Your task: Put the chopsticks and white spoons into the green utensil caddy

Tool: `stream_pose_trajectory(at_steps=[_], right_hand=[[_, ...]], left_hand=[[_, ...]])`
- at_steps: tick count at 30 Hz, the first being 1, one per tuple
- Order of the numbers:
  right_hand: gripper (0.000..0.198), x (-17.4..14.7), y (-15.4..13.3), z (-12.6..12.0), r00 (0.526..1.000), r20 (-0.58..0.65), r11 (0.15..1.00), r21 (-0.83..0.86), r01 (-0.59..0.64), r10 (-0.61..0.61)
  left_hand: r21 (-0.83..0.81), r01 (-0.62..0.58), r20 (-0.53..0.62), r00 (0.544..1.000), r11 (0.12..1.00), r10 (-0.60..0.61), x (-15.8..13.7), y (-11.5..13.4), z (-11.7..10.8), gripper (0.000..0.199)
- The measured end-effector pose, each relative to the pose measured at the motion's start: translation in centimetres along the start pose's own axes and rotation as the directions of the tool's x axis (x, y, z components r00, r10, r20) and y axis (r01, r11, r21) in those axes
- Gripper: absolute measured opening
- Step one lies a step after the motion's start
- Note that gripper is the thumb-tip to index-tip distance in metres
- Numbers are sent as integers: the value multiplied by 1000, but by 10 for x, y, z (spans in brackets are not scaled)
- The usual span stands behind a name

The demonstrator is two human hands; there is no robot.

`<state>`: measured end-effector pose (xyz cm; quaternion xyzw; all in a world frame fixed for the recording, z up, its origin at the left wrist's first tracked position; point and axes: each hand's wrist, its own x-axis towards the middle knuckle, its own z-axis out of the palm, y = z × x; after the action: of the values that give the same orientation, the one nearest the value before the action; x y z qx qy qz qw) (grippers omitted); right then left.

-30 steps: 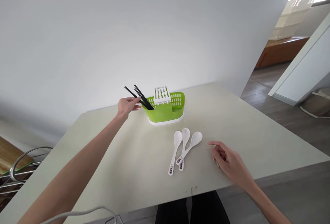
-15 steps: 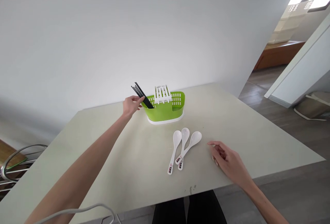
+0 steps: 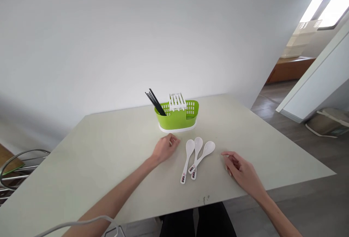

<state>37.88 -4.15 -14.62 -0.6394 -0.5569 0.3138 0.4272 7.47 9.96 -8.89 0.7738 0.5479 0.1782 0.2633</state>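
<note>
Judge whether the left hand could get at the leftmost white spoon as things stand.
Probably yes: the left hand appears to hold nothing and is just left of the leftmost white spoon, whose handle lies uncovered, with no object visible between them.

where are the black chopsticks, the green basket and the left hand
Black chopsticks (image 3: 157, 106): head view, on the middle of the bundle's visible length
Green basket (image 3: 176, 122): head view, on the front wall
Left hand (image 3: 164, 147): head view, on the back of the hand

Three white spoons (image 3: 190, 146), one green basket (image 3: 176, 122)
</note>
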Motion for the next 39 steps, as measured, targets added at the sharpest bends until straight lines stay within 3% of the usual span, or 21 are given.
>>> stream_pose_trajectory(at_steps=[3,7,11,16,24,32,36,39], right_hand=[[48,-1,-2,0,1000,-9,1000,-12,8,-8],[51,-2,-5,1,1000,-17,1000,-24,13,-13],[52,-2,-7,1,1000,-26,999,-32,15,-16],[50,-3,-6,1,999,-34,999,-32,12,-13],[47,-2,0,3,1000,-27,999,-44,12,-13],[47,-3,0,3,1000,-25,999,-41,11,-12],[49,-3,-1,2,1000,-24,999,-49,5,-6],[49,-4,-2,1,1000,-16,999,-50,-2,1]], left_hand=[[83,17,113,993,996,-27,-7,26,18,44],[226,-48,211,977,973,-1,-8,43,21,51],[293,-116,254,966,949,40,-6,36,13,37],[255,-52,241,970,966,-12,-4,8,-5,28],[-1,-11,223,975,1000,11,-12,-44,-47,56],[-255,148,183,978,956,-103,-30,-48,-79,69],[-399,40,61,998,916,-18,-24,-45,-101,61],[-582,-81,-113,993,809,18,-12,-36,-121,49]])
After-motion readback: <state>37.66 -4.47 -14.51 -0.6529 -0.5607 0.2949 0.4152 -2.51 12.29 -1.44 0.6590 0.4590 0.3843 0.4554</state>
